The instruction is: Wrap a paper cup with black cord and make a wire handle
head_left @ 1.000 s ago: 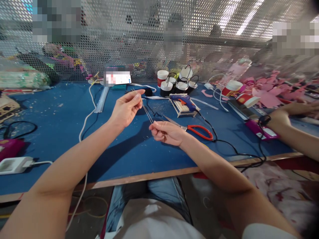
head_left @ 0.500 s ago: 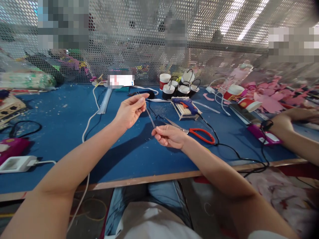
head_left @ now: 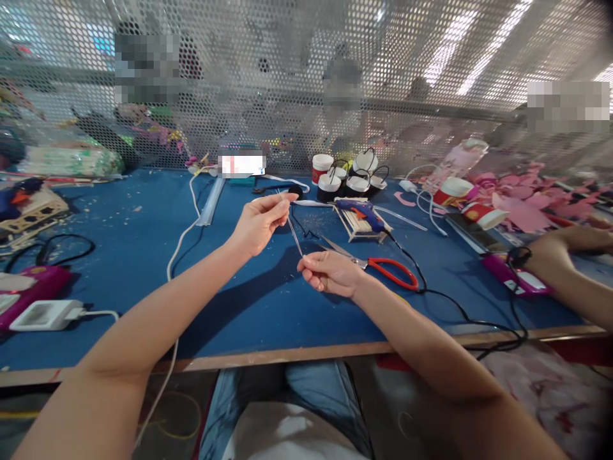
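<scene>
We see two bare hands held up over the middle of the blue worktop (head_left: 143,255). The left hand (head_left: 258,222) pinches the top end of a few thin silver wires (head_left: 293,231) between thumb and fingertips. The right hand (head_left: 330,273) pinches the bottom end of the same thin silver wires, with its other fingers curled in. The wires run slanted from one hand down to the other, up in the air and not touching the worktop. We think there are two or three wires, but they are too thin to count.

Just behind the right hand lie scissors with red handles (head_left: 378,263), flat on the worktop. Behind those sits a blue glue gun (head_left: 361,209) on a little rack of pale wooden sticks (head_left: 361,225), and its black cord (head_left: 460,306) runs off toward the front right edge. Near the back edge stands a bunch of small black cups with white lids (head_left: 347,179). A white cable (head_left: 184,230) runs from the back edge to the front edge on the left. A white power block (head_left: 43,315) lies near the front left corner. At the right edge another person's arm (head_left: 565,262) rests beside a purple flat box (head_left: 514,275), and pink paper shapes (head_left: 527,204) lie in the back right corner
</scene>
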Demonstrator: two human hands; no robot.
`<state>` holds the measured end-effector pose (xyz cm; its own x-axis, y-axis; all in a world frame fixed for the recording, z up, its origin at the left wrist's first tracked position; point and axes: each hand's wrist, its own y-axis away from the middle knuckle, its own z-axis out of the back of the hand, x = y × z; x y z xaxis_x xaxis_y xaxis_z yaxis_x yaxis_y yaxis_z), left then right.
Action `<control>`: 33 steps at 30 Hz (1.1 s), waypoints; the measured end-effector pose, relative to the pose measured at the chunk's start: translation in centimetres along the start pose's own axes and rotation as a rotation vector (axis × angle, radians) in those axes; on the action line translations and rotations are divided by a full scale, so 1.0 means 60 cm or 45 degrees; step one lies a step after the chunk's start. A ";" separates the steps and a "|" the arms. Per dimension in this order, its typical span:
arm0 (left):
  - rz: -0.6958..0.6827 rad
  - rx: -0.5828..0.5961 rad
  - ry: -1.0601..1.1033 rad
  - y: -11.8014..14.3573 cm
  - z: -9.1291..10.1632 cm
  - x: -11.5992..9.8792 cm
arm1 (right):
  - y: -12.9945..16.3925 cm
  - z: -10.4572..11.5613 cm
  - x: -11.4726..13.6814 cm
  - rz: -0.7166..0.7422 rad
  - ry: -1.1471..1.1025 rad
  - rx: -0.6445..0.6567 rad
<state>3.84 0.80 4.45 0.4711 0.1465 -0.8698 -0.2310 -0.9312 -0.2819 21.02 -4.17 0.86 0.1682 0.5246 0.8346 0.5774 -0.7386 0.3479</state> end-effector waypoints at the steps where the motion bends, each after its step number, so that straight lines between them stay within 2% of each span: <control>1: -0.006 0.002 -0.010 0.001 -0.001 0.000 | 0.000 0.000 -0.001 0.002 0.012 -0.004; 16: -0.070 0.001 -0.101 0.005 -0.003 0.000 | 0.000 0.000 -0.006 0.047 0.095 -0.020; 22: -0.059 -0.034 -0.329 -0.010 0.015 0.007 | 0.005 -0.003 -0.002 0.108 0.157 -0.078; 24: -0.169 -0.128 -0.544 -0.014 0.023 0.002 | 0.005 -0.002 0.001 0.156 0.236 -0.149; 26: -0.487 -0.270 -0.836 -0.010 0.024 -0.008 | 0.004 0.001 0.004 0.208 0.367 -0.233; 27: -0.681 -0.280 -0.985 -0.004 0.021 -0.013 | 0.003 0.003 0.005 0.233 0.445 -0.273; 28: -0.837 -0.218 -1.119 0.003 0.016 -0.018 | 0.003 0.005 0.006 0.260 0.526 -0.311; 29: -0.956 -0.079 -1.239 0.011 0.008 -0.021 | 0.003 0.007 0.008 0.283 0.607 -0.345; 30: -1.030 0.162 -1.355 0.020 -0.001 -0.021 | 0.005 0.009 0.010 0.301 0.695 -0.370; 32: -1.025 0.729 -1.614 0.035 -0.019 -0.013 | 0.014 0.010 0.017 0.284 0.919 -0.375; 33: -0.962 0.851 -1.751 0.040 -0.028 -0.005 | 0.021 0.009 0.022 0.259 1.053 -0.360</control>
<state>4.56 -2.05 4.71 -0.3095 0.9494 -0.0538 -0.7768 -0.2851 -0.5616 22.40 -4.15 2.17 -0.4467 -0.0201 0.8944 0.3629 -0.9179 0.1606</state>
